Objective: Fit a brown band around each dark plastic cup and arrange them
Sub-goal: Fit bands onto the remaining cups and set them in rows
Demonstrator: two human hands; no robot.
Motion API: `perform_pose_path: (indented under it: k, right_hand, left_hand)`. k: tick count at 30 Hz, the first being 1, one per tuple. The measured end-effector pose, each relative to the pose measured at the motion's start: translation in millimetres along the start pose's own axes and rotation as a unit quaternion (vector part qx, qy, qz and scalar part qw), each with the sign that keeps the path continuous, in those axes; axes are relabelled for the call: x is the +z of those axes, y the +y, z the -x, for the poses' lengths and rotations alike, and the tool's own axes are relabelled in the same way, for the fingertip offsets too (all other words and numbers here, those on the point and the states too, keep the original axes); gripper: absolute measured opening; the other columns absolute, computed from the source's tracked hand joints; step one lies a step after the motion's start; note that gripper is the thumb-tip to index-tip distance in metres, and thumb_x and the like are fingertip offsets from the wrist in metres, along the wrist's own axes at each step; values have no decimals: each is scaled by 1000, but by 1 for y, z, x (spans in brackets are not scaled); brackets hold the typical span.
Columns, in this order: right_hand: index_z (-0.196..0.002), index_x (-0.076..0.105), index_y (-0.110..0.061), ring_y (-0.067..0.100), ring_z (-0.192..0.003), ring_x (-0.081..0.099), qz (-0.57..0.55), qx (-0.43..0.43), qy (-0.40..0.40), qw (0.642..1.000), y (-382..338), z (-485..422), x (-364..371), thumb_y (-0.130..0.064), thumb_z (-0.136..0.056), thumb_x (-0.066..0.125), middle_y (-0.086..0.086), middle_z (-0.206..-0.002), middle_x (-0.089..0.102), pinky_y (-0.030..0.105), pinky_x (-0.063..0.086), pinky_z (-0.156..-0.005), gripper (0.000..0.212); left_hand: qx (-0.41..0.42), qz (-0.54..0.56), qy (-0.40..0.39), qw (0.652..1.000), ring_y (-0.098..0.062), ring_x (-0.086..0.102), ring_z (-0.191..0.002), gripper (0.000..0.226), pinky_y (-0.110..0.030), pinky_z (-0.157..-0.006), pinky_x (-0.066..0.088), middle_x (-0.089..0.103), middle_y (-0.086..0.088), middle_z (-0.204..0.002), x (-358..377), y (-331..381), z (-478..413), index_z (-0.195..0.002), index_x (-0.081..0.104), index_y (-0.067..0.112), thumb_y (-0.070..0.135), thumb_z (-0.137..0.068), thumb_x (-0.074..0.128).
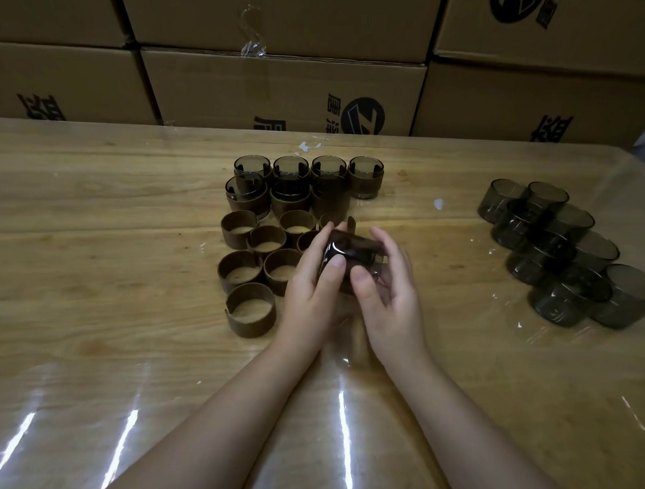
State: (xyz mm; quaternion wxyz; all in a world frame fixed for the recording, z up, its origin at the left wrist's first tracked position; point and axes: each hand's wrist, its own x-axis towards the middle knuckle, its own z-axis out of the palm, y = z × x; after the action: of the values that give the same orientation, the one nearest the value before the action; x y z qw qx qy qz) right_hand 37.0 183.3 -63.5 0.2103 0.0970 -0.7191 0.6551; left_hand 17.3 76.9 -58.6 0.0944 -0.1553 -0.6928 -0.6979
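Dark cup is hanging at frame centre as I am watching from my remote station. The wooden table is filling the lower two thirds of the frame, with cardboard boxes stacking across the top. Bare cups are clustering at the right, touching one another. Seven banded cups are standing in two rows at upper centre. Empty brown bands are sitting just below those, left of the hands. The left hand and right hand are both gripping the dark cup, thumbs pressing on its near side; I am not managing to tell whether a band is around it
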Motion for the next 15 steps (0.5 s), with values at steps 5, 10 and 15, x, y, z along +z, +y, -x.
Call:
perform_pose_path:
  k: [5,10,15]
  right_hand:
    - [-130,46,-32,0,-109,55,90,-62,-10,994,1,3,-2,-39,-84,56,-6,-120,48,9,47,-80,48]
    - [-128,52,-13,-5,-110,49,151,-76,8,986,5,2,1,-36,-80,58,-2,-121,45,5,42,-85,54]
    - [-129,46,-27,4,-111,54,123,-45,19,991,8,2,3,-44,-80,58,-5,-125,43,12,49,-83,53]
  left_hand:
    - [-10,68,6,998,-5,59,-116,50,-22,-95,49,63,8,-125,-1,0,0,-131,49,20,40,-85,48]
    - [24,2,21,999,-11,58,-116,38,-25,-97,47,62,-5,-124,1,1,1,-124,57,6,17,-94,36]
    - [70,-52,21,996,-16,45,-133,34,-37,-113,36,50,-9,-140,2,3,2,-124,52,9,10,-98,32]
